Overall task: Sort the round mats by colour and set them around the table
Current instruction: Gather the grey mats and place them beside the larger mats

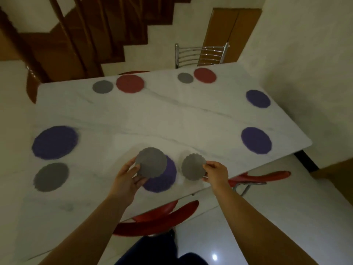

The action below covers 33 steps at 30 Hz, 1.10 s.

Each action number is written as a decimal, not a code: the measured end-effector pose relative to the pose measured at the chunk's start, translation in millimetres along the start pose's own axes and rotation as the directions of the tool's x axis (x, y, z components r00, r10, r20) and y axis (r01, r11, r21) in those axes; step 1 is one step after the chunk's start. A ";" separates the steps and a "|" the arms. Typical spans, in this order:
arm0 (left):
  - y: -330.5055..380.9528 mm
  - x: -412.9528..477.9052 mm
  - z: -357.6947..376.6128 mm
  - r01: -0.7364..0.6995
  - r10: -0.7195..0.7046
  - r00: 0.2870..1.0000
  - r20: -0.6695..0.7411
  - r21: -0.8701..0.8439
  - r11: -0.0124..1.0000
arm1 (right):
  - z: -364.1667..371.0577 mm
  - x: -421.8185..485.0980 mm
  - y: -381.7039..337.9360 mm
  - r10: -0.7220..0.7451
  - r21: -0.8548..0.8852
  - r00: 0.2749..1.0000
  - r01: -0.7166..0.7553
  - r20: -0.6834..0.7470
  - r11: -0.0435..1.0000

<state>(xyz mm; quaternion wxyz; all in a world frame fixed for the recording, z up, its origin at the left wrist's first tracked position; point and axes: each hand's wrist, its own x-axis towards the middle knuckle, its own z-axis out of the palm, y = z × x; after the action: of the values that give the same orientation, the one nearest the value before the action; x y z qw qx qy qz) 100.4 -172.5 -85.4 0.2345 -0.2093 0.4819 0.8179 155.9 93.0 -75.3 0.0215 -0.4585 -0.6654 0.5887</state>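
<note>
The left hand (129,176) grips the big grey mat (150,162) by its near-left edge, thumb on top and fingers curled beneath. It holds the mat over part of a purple mat (164,183) lying near the table's front edge. The right hand (215,174) pinches the small grey mat (193,166) at its right rim, just right of the purple mat; whether this mat touches the top cannot be told. The white marbled table (172,115) has more mats around its border. At the left are a left purple mat (54,142) and, nearer, a left grey mat (51,176). Along the far edge, a far-left grey mat (102,86) sits beside a far-left red mat (130,83), and a far-right grey mat (185,77) beside a far-right red mat (204,75). On the right lie a right-far purple mat (257,98) and a right-near purple mat (256,140). A metal chair (200,54) stands at the far side, a red chair (158,219) and a second red chair (263,175) at the near side. Behind are wooden stairs (86,35), a wooden door (229,31) and pale walls (305,54), over a glossy pale floor (277,197).
</note>
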 end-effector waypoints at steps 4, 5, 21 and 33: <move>2.5 13.2 21.2 -0.013 0.012 0.999 -0.033 -0.028 1.000 | 2.4 38.2 -9.5 0.013 -0.114 0.998 -0.006 0.059 0.993; 1.7 14.8 23.8 -0.013 0.011 0.999 -0.043 -0.040 0.999 | 4.1 45.9 -9.5 0.021 -0.136 0.996 -0.009 0.088 0.991; -18.0 7.3 35.0 -0.089 0.053 0.974 -0.222 -0.156 0.984 | 4.8 76.1 -22.3 -0.137 -0.685 0.945 0.311 0.297 0.659; -10.6 12.9 51.8 -0.116 0.100 0.987 -0.127 -0.126 0.985 | 91.6 13.7 -73.0 -0.375 -0.407 0.702 0.678 0.605 0.612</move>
<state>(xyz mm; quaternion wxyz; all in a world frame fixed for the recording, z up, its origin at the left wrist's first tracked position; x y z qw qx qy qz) 90.3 -119.7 -76.8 0.1457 -0.2471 0.4500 0.8457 53.2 40.0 -51.6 -0.1065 -0.0616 -0.9082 0.4000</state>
